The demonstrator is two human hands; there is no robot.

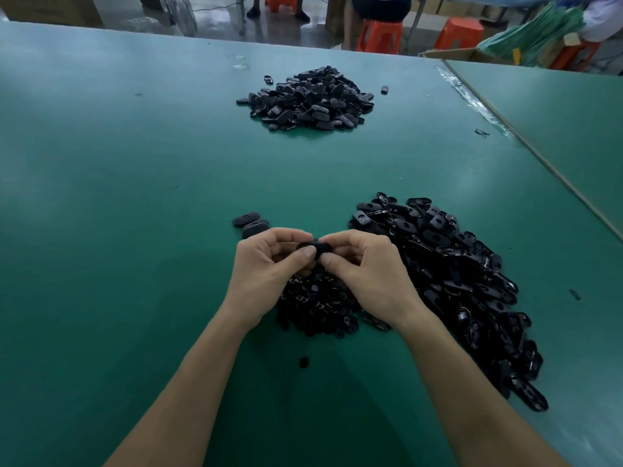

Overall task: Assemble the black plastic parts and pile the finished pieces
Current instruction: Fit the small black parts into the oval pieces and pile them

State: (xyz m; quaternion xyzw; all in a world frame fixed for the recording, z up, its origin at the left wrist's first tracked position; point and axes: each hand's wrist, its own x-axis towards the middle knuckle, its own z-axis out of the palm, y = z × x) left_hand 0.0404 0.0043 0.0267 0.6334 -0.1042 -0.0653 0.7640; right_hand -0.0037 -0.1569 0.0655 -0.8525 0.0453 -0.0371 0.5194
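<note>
A: Where is the part?

B: The part (pixel 312 247) is held between both hands, above the table (pixel 135 163). The left hand (pixel 266 264) pinches its left end, thumb on the near face and fingers curled behind. The right hand (pixel 367 267) pinches the right end the same way.

A: How much of it shows?

B: Only a dark rounded strip between the thumbs. The fingers cover the rest, so I cannot tell whether it is one piece or two.

A: What lies around it?

B: Just nearer than the part is a low pile (pixel 317 305) of small black bits. Both wrists hide some of it, and the shapes of the bits are hard to make out. Right of the part is the right pile (pixel 455 281), oval shells with holes. Just beyond the part and to its left lie a few ovals (pixel 251 224), half hidden by the left knuckles. Well beyond the part is the far pile (pixel 308 99). Nearer than the part, between the forearms, lies one stray piece (pixel 304 362).

A: Anything farther off?

B: Orange stools (pixel 379 35), and people cut off by the top of the view.
</note>
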